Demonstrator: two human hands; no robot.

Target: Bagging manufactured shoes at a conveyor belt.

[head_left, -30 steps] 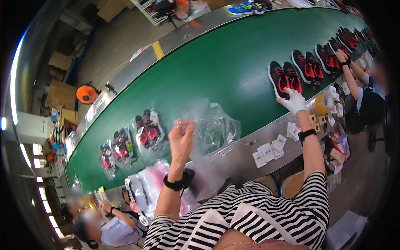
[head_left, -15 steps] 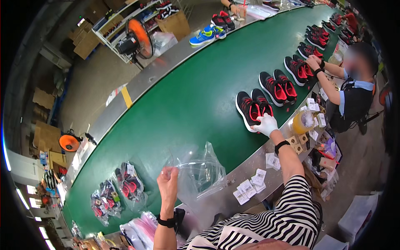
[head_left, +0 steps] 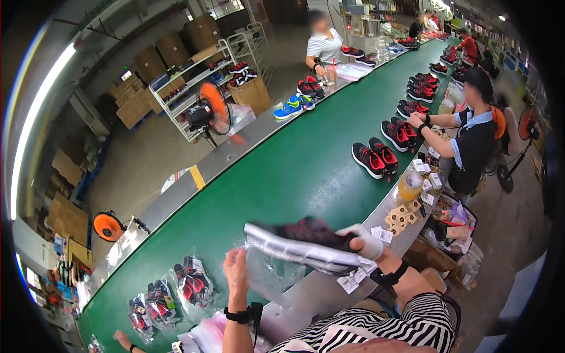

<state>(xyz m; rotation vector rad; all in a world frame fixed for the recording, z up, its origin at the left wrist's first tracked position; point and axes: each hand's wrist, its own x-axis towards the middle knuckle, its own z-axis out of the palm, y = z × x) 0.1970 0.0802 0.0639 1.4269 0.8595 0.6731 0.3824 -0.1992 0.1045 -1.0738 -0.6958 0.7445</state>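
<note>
The left hand [head_left: 236, 269] was raised just above the near edge of the green conveyor belt [head_left: 276, 176], its fingers pinched closed on the rim of a clear plastic bag [head_left: 268, 273] that hung open beside it; the right hand [head_left: 366, 242], wearing a white glove, was closed around the heel end of a pair of black and red shoes [head_left: 306, 240], held on their side with the pale soles turned toward the camera, toes pointing at the bag's mouth, just above the bag; whether the toes already touched the plastic could not be told; both wrists carried black bands. Along the grey desk [head_left: 329, 288] edge under the right forearm lay small white tags [head_left: 352, 281]; to the left on the belt lay bagged shoes [head_left: 191, 285], already wrapped in clear plastic. Farther right stood a yellowish bottle [head_left: 409, 187] beside brown card pieces [head_left: 403, 215]; beyond it a loose pair of shoes [head_left: 374, 157] sat on the belt, and a co-worker in a dark top [head_left: 471, 147] reached toward another pair; more pairs ran up the belt; across it stood an orange fan [head_left: 210, 109] and a shelf rack [head_left: 200, 76].
</note>
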